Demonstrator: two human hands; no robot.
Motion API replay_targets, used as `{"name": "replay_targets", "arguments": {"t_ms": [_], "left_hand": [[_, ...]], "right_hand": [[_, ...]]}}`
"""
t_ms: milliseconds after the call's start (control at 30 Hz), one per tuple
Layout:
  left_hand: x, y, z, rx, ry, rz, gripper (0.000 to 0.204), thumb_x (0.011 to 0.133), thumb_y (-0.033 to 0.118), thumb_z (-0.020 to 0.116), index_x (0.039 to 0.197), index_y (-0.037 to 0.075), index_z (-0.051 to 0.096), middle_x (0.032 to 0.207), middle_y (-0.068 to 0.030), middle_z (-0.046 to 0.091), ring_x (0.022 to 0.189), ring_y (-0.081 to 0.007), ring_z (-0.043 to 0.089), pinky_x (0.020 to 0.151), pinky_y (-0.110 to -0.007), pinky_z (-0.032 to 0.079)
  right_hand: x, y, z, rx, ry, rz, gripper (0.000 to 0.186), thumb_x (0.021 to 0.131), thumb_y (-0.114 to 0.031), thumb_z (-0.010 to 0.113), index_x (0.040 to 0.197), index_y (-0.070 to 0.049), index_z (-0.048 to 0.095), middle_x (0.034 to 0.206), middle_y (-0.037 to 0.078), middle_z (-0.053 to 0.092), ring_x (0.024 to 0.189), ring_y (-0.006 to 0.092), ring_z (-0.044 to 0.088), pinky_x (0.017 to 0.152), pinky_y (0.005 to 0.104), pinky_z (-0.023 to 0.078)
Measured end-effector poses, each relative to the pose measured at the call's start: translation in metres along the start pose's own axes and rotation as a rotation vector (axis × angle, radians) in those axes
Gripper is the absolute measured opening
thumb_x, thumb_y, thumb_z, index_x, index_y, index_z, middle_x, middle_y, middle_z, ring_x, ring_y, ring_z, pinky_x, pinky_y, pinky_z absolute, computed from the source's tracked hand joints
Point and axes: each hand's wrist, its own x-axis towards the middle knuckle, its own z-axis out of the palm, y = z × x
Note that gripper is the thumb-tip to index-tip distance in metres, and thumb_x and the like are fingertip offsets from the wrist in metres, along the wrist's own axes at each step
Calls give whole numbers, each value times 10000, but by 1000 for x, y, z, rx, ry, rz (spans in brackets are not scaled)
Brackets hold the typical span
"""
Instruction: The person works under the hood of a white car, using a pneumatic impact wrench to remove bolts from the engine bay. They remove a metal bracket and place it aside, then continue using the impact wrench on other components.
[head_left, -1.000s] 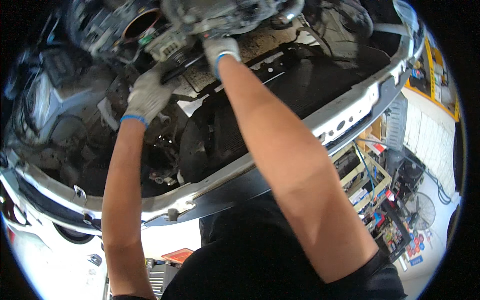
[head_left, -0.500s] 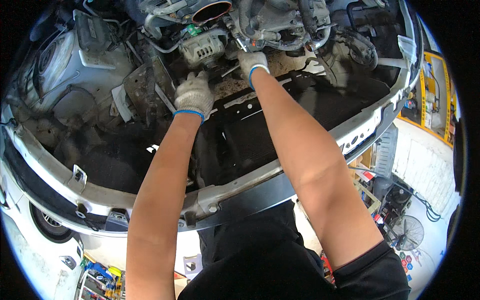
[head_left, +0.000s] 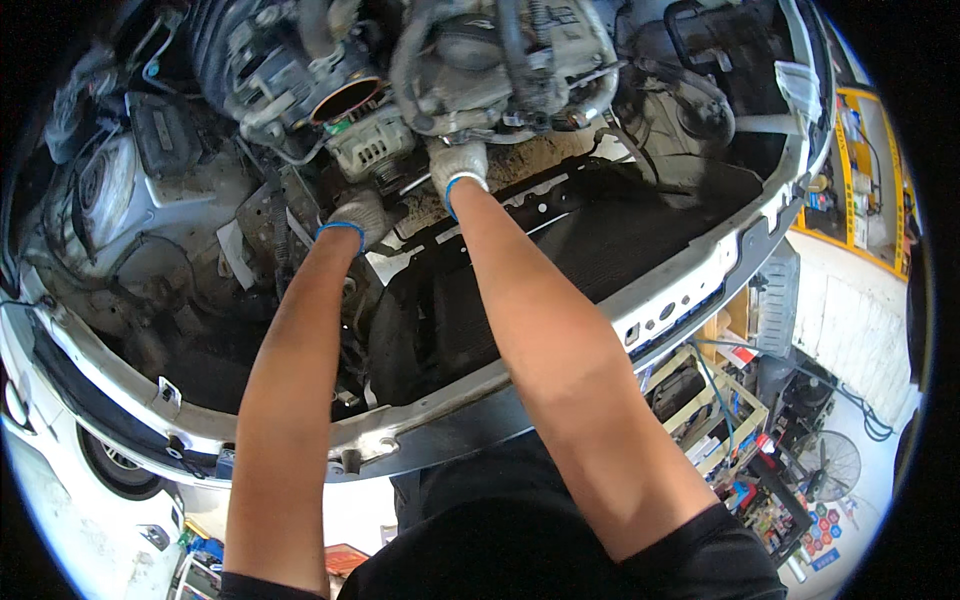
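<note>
Well, I am reaching into the front of the car. My gloved left hand is just below the slotted metal part, and my gloved right hand is tucked under the edge of the engine, which sits just past both hands. Fingers are hidden, so I can't tell if either hand grips anything. A thin rod shows between them. I'd guess the work is partway: the pipe past my left hand gapes open, and what's left is hard to tell.

Slotted gray housing beside grimy engine.
</note>
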Motion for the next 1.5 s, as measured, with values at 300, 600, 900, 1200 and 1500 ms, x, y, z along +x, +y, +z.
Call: {"name": "replay_targets", "arguments": {"t_ms": [300, 600, 900, 1200, 1500], "left_hand": [[-58, 71, -97, 161, -198, -200, 262, 944, 168, 617, 1103, 28, 771, 1181, -224, 730, 1050, -353, 716, 868, -505, 574], [-31, 56, -67, 146, -115, -178, 255, 919, 207, 667, 1092, 71, 794, 1146, -180, 759, 1030, -351, 742, 860, -479, 606], [4, 42, -4, 5, -107, -296, 364, 1025, 278, 595, 1327, 106, 704, 1406, -187, 634, 1230, -369, 645, 939, -554, 567], [50, 62, 6, 150, -268, -355, 469, 1031, 316, 564, 1445, 103, 615, 1525, -208, 528, 1410, -388, 497, 1100, -556, 473], [19, 65, 1, -595, 82, -136, 519, 934, 463, 654, 1303, 102, 704, 1344, -162, 678, 1204, -348, 658, 1030, -460, 529]], "right_hand": [[1, 52, 18, 532, 30, -62, 477, 1088, -381, 389, 1425, -72, 525, 1458, 135, 556, 1285, 348, 575, 1082, 444, 458], [-32, 28, -2, 280, -50, 92, 444, 1067, -237, 481, 1485, -90, 505, 1351, 81, 686, 1203, 236, 659, 889, 369, 541], [-51, 1, 3, 1396, 490, 330, 607, 921, -361, 771, 1334, 51, 602, 1351, 208, 659, 1209, 337, 629, 1010, 395, 480], [-39, 4, 6, 978, 533, 413, 518, 945, -366, 748, 1224, 61, 659, 1252, 220, 709, 1134, 379, 665, 993, 411, 499], [-52, 7, 2, 680, 632, 323, 553, 940, -372, 738, 1236, 86, 648, 1243, 275, 683, 1173, 434, 623, 1036, 445, 468]]}}
